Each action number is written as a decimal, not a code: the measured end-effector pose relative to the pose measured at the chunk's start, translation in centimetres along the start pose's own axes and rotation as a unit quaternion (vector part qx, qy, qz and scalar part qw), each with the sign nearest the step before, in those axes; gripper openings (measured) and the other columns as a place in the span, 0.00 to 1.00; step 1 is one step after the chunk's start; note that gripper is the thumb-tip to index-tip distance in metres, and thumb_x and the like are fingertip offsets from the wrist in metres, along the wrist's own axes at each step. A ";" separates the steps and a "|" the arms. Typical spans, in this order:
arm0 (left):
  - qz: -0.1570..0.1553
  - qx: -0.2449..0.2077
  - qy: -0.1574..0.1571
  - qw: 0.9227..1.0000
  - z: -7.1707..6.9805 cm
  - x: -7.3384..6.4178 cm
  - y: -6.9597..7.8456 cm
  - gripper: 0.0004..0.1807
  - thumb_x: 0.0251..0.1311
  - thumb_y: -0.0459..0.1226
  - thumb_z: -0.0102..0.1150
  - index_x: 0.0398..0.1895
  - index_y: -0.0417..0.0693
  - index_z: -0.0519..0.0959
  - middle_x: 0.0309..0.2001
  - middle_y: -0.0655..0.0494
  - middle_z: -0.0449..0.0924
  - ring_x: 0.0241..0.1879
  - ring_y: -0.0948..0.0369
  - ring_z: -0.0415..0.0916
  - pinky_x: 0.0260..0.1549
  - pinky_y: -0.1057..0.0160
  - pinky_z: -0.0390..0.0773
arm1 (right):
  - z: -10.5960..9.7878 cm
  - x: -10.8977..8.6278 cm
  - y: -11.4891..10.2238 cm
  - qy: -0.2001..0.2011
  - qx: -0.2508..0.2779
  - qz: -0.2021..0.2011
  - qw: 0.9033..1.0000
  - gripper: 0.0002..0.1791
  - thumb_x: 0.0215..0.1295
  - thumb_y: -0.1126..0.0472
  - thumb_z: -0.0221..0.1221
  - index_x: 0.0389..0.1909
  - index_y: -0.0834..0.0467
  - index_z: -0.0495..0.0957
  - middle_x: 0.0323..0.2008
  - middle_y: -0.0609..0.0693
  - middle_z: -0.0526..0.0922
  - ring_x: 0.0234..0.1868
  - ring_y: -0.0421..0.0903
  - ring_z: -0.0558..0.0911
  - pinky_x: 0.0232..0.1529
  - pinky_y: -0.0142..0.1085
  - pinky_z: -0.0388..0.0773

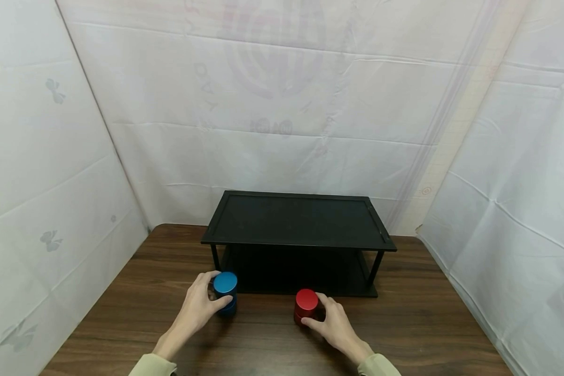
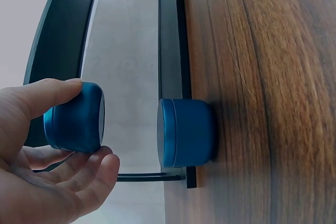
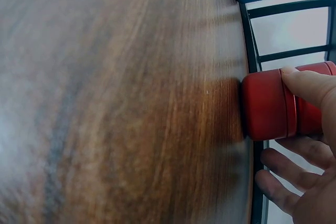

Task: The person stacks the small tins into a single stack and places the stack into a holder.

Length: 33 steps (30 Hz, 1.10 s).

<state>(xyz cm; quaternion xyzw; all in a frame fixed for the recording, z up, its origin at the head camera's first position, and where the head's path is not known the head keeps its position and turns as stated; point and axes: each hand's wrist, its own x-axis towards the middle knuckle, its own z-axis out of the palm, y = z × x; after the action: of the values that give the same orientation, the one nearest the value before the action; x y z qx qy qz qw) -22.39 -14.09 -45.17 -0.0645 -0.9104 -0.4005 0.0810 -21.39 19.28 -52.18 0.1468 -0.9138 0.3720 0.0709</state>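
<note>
My left hand (image 1: 198, 305) holds a round blue tin (image 2: 79, 119) between thumb and fingers. In the left wrist view a gap shows between it and a second blue tin (image 2: 191, 132), which stands on the table below. To the right, my right hand (image 1: 336, 325) grips an upper red tin (image 3: 310, 114), thumb on one side and fingers on the other. This tin sits against the top of a lower red tin (image 3: 265, 106) that stands on the table. From the head camera, each upper tin largely covers the one beneath.
A black two-tier shelf (image 1: 301, 219) stands behind the tins, its lower board (image 1: 291, 271) close to them. The dark wooden table (image 1: 263, 350) reaches to white sheeting (image 1: 282, 156) at the back and sides.
</note>
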 end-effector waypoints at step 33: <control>0.024 -0.024 0.002 0.999 1.1 0.2 1.4 0.32 0.49 0.35 0.72 0.59 0.39 0.72 0.48 0.46 0.74 0.43 0.57 0.73 0.38 0.62 0.80 | 0.1 0.0 0.0 0.002 0.001 0.003 1.000 0.38 0.53 0.43 0.68 0.59 0.61 0.72 0.45 0.51 0.83 0.47 0.48 0.82 0.48 0.44 0.81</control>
<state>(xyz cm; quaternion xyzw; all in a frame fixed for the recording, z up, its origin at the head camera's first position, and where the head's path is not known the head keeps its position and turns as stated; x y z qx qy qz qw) -22.46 -12.32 -44.91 -0.0878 -0.8988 -0.4199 0.0908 -21.41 19.20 -52.29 0.1430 -0.9138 0.3733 0.0717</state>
